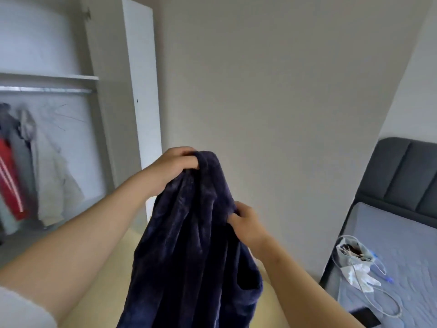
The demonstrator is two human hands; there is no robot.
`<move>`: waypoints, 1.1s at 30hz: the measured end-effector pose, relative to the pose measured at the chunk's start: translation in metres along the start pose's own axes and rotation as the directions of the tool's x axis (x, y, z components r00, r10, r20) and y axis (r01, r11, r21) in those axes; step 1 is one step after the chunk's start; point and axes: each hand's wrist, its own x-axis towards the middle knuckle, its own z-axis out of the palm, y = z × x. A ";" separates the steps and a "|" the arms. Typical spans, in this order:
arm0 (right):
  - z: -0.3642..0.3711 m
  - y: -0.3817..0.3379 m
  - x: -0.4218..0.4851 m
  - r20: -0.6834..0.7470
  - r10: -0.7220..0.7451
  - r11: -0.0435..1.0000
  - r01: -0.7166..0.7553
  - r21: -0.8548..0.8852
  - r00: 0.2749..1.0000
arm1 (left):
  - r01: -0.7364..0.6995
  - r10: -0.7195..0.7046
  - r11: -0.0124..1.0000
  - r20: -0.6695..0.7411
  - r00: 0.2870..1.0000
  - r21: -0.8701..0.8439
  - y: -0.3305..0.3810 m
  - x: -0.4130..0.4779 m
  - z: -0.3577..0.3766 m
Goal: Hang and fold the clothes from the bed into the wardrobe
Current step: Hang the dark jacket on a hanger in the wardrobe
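A dark navy fleece garment (189, 252) hangs in front of me, bunched at the top. My left hand (172, 166) grips its upper end, held high. Lower and to the right, my right hand (246, 223) pinches a fold at the garment's right edge. The open wardrobe (71, 78) stands at the left with a metal rail (47, 89) under a shelf. On the rail hang a red striped jacket (10, 181), a grey piece and a cream garment (52, 176). The bed (390, 268) lies at the right, with a grey mattress.
The white wardrobe door (142, 91) stands open between the wardrobe and the bare wall. A dark padded headboard (406, 176) rises at the bed's far end. A small bag (352, 254), white cables and a dark phone (365, 317) lie on the mattress. Pale floor shows below.
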 end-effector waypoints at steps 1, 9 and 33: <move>0.009 -0.008 0.010 -0.006 -0.015 1.000 0.015 -0.004 1.000 | 0.045 -0.050 0.995 0.054 0.997 0.094 -0.008 -0.002 -0.022; 0.112 -0.061 0.065 0.081 -0.158 0.980 0.167 -0.108 0.984 | 0.052 0.011 0.971 -0.260 0.966 0.231 -0.046 -0.013 -0.164; 0.349 -0.100 0.251 0.287 -0.104 0.994 0.106 0.008 0.952 | 0.483 -0.394 0.861 -0.391 0.832 0.160 -0.207 -0.026 -0.389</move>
